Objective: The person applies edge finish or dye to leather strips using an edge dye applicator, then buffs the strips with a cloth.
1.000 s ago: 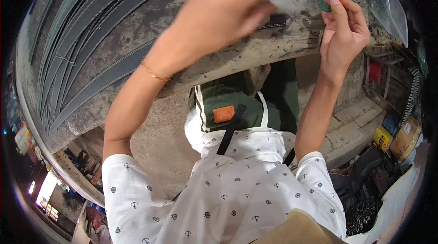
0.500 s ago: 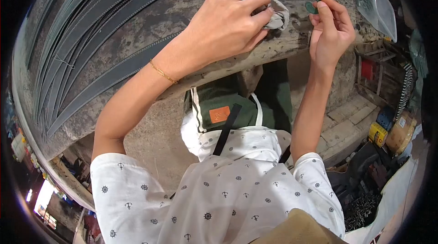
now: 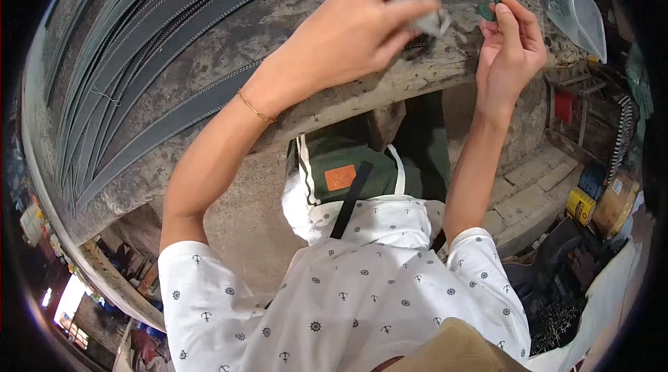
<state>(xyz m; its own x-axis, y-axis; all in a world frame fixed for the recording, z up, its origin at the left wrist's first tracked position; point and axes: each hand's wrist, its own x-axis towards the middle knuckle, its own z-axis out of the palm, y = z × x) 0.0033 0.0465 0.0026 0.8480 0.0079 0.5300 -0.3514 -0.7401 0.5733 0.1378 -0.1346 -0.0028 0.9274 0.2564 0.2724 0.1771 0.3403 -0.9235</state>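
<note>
My left hand (image 3: pixel 362 24) is over the far part of the bench, fingers curled and blurred by motion around a crumpled grey rag (image 3: pixel 433 22), also smeared. Beneath that hand runs a dark grey strap (image 3: pixel 202 104) with pale stitching along its edge; a bit of its end shows past the fingers. To the right, my right hand (image 3: pixel 513 41) is raised, pinching a curved piece of green mosquito coil (image 3: pixel 491 13) between thumb and fingers. The coil's tip glows pink. The two hands are apart.
Several long stitched straps (image 3: pixel 118 73) fan out across the left of the worn bench (image 3: pixel 306 121). A clear plastic container (image 3: pixel 577 13) stands tilted at the back right. On the lower right are a yellow box (image 3: pixel 579 206), a roll of brown tape (image 3: pixel 616 201) and dark material (image 3: pixel 550 288).
My left hand has moved slightly right with the rag, uncovering a bit of the strap's end. My right hand has shifted a little to the right, still holding the coil piece.
</note>
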